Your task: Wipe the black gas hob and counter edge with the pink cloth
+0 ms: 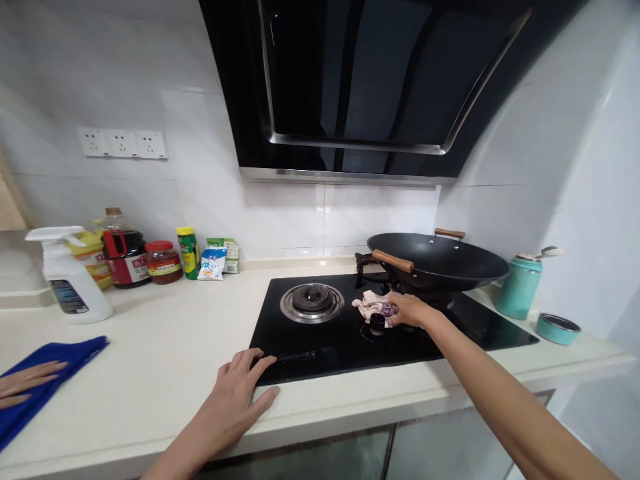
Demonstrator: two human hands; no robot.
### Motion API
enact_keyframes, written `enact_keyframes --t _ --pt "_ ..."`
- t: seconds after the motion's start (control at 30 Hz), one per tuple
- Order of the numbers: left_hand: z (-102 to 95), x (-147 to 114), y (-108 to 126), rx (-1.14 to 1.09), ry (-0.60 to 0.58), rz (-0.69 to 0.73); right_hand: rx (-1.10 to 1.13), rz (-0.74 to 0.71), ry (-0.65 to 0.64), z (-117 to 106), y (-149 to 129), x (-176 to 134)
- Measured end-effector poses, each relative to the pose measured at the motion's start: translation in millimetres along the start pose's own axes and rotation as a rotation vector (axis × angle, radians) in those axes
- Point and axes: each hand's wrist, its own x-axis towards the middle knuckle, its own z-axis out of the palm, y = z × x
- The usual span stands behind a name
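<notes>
My right hand (409,311) is closed on a crumpled pale cloth (373,305) with purplish patches, pressed on the black glass gas stove (320,350). Just in front of the cloth is a black control knob (377,324). The left burner (313,301) is bare, without a pan support. At the stove's front left corner rests my left hand (243,383), fingers spread, partly on the white counter and partly on the glass edge. A large black wok (440,263) with wooden handles sits on the right burner, beyond my right hand.
Another person's hand (30,383) lies on a blue cloth (83,348) at the far left. Nearby stand a white spray bottle (75,283), sauce bottles, a red-lidded jar (163,263) and seasoning packets (213,262). A turquoise canister (520,288) and bowl (557,330) stand right. A range hood (345,160) hangs above.
</notes>
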Motion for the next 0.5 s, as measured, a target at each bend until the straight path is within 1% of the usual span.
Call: enact_keyframes --t 0.13,0.23,0.37,0.5 --pt "-3.3 -1.6 2.5 0.006 -0.013 -0.007 -0.052 -0.021 -0.104 -10.5 -9.9 9.9" --pt "-4.3 -2.7 2.6 0.016 0.002 0.008 -0.071 -0.035 -0.141 -14.6 -11.0 16.4" --pt "-1.5 -2.7 0.8 0.024 0.03 0.032 -0.086 0.006 -0.107 -7.8 -10.9 24.7" --pt "2.9 -2.5 -1.1 0.032 0.034 0.038 -0.098 0.051 -0.075 0.2 -23.4 42.3"
